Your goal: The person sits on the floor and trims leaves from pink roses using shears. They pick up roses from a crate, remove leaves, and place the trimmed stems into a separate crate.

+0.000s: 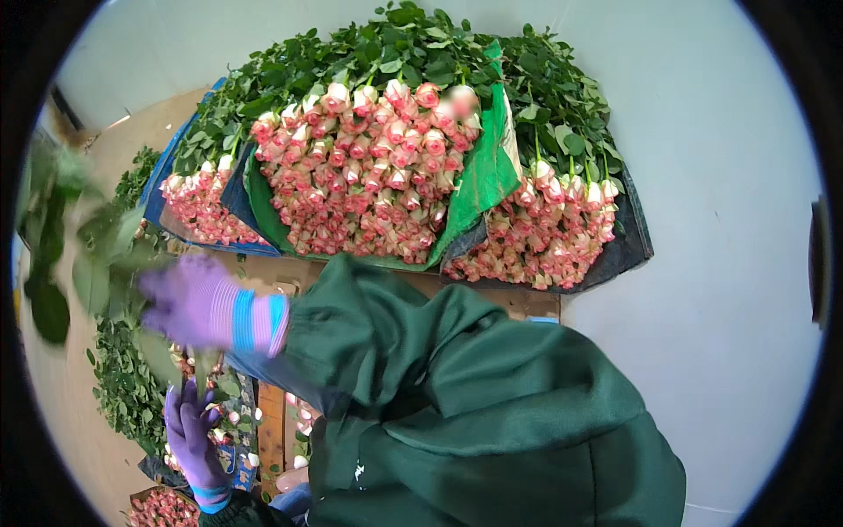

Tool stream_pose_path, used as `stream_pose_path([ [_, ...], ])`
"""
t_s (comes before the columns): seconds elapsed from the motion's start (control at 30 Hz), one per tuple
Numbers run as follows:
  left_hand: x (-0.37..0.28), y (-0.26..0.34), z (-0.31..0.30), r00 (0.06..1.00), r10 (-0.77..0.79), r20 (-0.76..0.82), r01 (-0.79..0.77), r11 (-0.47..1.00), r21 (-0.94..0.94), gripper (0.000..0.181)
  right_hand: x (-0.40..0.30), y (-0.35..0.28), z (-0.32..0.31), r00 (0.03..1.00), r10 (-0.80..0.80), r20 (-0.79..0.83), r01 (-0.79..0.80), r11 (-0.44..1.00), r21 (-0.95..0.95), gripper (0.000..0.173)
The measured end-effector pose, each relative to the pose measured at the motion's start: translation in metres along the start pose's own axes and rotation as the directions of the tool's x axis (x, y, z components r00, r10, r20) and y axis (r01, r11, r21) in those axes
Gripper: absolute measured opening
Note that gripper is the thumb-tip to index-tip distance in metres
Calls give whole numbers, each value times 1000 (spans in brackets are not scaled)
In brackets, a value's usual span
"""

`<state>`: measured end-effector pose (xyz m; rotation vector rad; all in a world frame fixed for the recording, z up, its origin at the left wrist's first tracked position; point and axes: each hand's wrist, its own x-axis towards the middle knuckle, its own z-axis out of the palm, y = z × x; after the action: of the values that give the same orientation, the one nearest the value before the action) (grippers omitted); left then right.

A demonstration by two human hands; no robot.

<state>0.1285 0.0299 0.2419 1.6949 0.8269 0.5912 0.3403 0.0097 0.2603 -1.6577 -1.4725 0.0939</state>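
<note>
My left hand (192,435), in a purple knit glove, is low on the left with its fingers around a green stem (203,375). Blurred leaves (105,257) spread up and to the left in front of the camera, probably on the same stem. Just above, my right hand (188,303), also in a purple glove with a blue-striped cuff, is smeared by motion against these leaves. Whether its fingers grip anything cannot be made out. Behind the hands, pink-and-white rose heads (220,435) and loose petals lie low down, partly covered by the left hand.
Beyond my right sleeve (369,336) lie large bundles of pink-and-white roses (369,171) in a green wrap (487,165), a blue wrap (155,191) and a dark wrap (625,244). More foliage (125,382) and roses (161,507) run down the left. A wooden plank (271,421) shows beside my body.
</note>
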Motion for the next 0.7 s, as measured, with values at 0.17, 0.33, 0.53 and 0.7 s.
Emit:
stream_pose_path([
  [0.17,-33,-40,-79,964,-165,-211,124,973,-192,41,40,57,-117,921,46,-386,-33,999,40,32],
  [0.33,-85,-39,-121,856,-405,-320,320,903,-286,45,83,161,-191,755,11,-656,28,998,49,24],
  [0.53,-102,-44,-143,775,-494,-394,364,859,-360,48,149,249,-199,654,518,-552,-622,783,-3,26],
  [0.7,-99,-57,-153,641,-641,-423,490,766,-416,50,158,301,-155,721,633,-281,-687,604,-404,33],
])
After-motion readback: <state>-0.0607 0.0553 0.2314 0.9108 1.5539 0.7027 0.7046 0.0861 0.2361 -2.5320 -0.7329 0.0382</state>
